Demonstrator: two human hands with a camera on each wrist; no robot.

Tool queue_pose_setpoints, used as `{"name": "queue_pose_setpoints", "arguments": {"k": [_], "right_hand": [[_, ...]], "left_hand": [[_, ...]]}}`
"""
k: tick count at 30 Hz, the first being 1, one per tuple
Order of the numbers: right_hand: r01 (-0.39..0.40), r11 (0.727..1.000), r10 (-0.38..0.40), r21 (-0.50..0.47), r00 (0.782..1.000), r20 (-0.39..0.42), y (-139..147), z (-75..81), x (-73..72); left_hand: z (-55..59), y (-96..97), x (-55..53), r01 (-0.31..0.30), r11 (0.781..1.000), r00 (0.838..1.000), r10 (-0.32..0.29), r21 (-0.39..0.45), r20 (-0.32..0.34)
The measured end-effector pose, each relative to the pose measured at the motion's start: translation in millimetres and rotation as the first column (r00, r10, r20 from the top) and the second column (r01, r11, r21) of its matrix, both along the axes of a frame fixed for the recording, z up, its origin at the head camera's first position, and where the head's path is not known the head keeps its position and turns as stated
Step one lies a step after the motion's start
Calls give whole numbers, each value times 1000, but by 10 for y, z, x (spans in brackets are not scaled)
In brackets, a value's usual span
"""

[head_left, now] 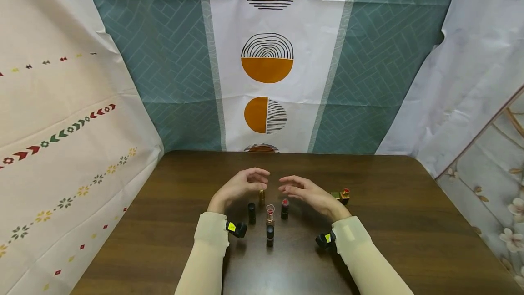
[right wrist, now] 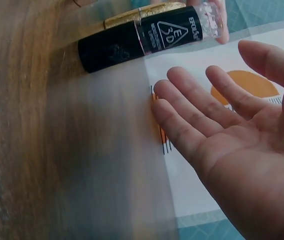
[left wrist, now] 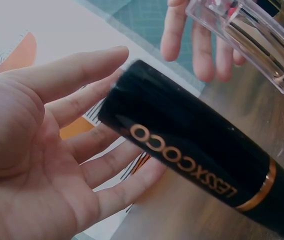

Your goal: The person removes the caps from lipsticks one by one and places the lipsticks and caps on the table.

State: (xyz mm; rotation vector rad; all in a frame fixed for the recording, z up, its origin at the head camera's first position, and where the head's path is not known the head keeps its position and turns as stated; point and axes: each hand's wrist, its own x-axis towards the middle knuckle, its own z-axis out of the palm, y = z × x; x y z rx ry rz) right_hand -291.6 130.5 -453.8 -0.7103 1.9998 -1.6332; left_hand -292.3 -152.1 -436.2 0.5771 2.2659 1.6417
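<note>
Several lipsticks stand upright in a group on the brown table. My left hand (head_left: 242,186) hovers by the group's left side, fingers relaxed and holding nothing. Nearest it are a black lipstick (head_left: 251,213) with gold lettering and a slim gold tube (head_left: 262,197). My right hand (head_left: 308,193), likewise empty with loosely bent fingers, is raised on the other side. Close to it stands a black lipstick with a clear top (head_left: 284,209), its lettering legible in the right wrist view. Between the hands are a clear-and-gold lipstick (head_left: 270,214) and, nearer me, another black lipstick (head_left: 270,236).
Right of my right hand, partly behind it, stands a square gold lipstick with a red tip (head_left: 345,196), next to a small gold piece (head_left: 335,195). The wooden table (head_left: 155,240) ends at a patterned hanging cloth (head_left: 266,117) behind.
</note>
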Motion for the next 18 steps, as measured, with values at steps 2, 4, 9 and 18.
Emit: {"name": "queue_pose_setpoints", "arguments": {"k": [2, 4, 9, 18], "right_hand": [[7, 1000, -7, -1, 1000, 8, -13, 3, 13], [18, 1000, -18, 11, 1000, 15, -25, 18, 31], [35, 999, -35, 37, 999, 17, -40, 37, 44], [27, 999, -28, 26, 999, 19, -39, -19, 6]], "left_hand": [[-18, 5, -6, 2, 1000, 1000, -2, -1, 7], [-33, 17, -13, 9, 1000, 1000, -9, -2, 11], [-61, 31, -16, 42, 999, 999, -42, -24, 6], [-130, 32, -43, 101, 995, 994, -99, -28, 40]]}}
